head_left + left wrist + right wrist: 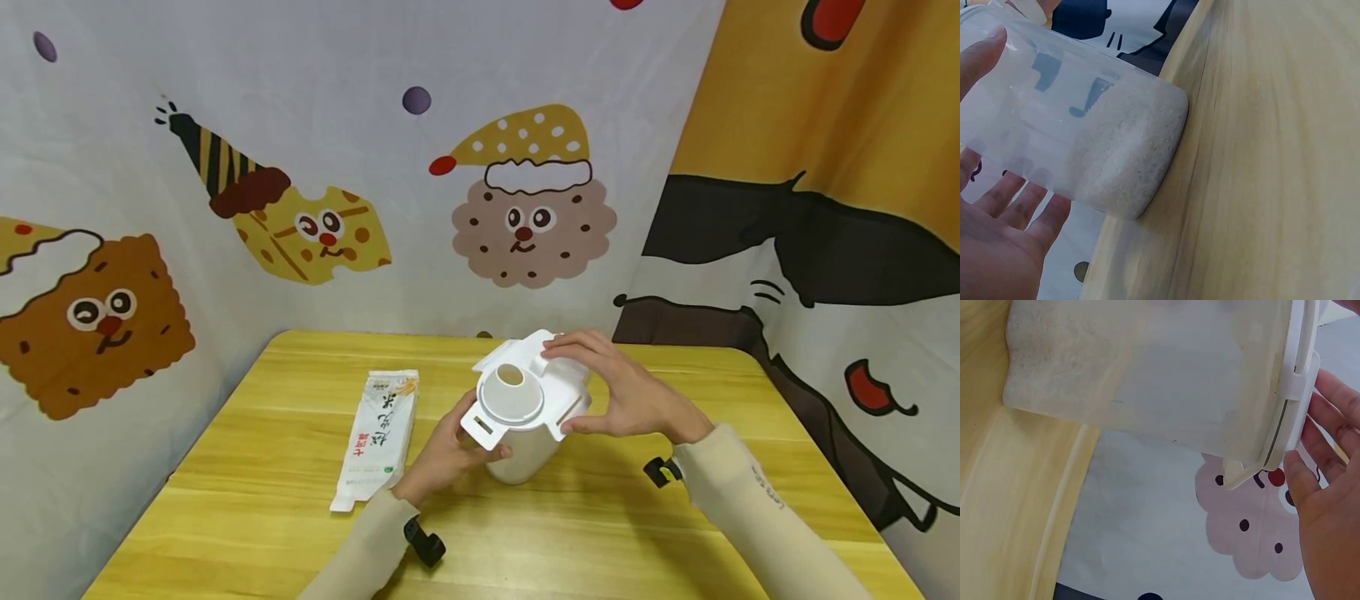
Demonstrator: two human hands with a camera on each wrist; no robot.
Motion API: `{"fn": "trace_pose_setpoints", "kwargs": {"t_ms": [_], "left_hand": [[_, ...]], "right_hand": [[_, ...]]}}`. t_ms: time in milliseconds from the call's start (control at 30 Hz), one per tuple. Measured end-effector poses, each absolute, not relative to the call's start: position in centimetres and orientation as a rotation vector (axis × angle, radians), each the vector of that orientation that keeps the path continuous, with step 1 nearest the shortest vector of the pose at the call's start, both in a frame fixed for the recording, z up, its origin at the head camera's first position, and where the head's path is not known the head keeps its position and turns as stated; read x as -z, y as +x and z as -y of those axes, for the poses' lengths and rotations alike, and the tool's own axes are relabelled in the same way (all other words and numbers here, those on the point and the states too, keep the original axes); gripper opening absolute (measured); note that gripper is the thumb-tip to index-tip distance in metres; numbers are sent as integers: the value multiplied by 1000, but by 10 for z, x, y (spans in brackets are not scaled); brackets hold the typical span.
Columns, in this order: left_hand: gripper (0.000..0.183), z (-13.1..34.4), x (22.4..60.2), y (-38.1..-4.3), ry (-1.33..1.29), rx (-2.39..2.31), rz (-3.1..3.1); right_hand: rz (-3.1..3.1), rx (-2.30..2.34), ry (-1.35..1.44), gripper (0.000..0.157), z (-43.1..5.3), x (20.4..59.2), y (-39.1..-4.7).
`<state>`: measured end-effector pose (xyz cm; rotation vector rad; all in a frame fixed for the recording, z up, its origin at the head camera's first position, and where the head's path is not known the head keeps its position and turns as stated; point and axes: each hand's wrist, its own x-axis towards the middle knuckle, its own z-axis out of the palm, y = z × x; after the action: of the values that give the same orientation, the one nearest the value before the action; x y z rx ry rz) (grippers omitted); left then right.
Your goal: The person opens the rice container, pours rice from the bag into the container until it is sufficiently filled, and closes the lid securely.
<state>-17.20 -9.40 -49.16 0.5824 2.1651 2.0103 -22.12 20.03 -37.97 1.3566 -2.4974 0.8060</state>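
A clear plastic storage container [1129,125] stands on the table, its lower part filled with a pale granular substance. Its white lid [562,387] carries a round cap [512,398] and has latch flaps [483,425] that stick outward. My left hand [442,458] holds the container's side, thumb on one side and fingers on the other. Over the lid's right part, my right hand [622,387] grips with its fingertips on top and the thumb at the edge by a flap. In the right wrist view, that hand [1335,487] spans the lid's rim.
A flat white packet [378,437] with dark and red printed characters lies left of the container. The wood-grain table [255,492] ends at a back edge before a cartoon-printed cloth [360,100]. Black straps [425,542] sit at both wrists.
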Motion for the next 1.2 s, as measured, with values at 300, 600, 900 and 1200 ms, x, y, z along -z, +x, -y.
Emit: {"fn": "trace_pose_setpoints", "kwargs": {"t_ms": [300, 600, 900, 1200], "left_hand": [[87, 93, 490, -171, 583, -2000, -2172], [87, 93, 491, -172, 593, -2009, -2181], [86, 93, 492, -171, 580, -2016, -2172], [86, 93, 492, -172, 604, -2012, -2169]], "right_hand": [[2470, -854, 1373, 84, -200, 377, -223], [2479, -867, 1369, 82, -198, 375, -225], [2475, -827, 1378, 59, -198, 370, -225], [2519, -868, 1359, 74, -202, 374, -223]]}}
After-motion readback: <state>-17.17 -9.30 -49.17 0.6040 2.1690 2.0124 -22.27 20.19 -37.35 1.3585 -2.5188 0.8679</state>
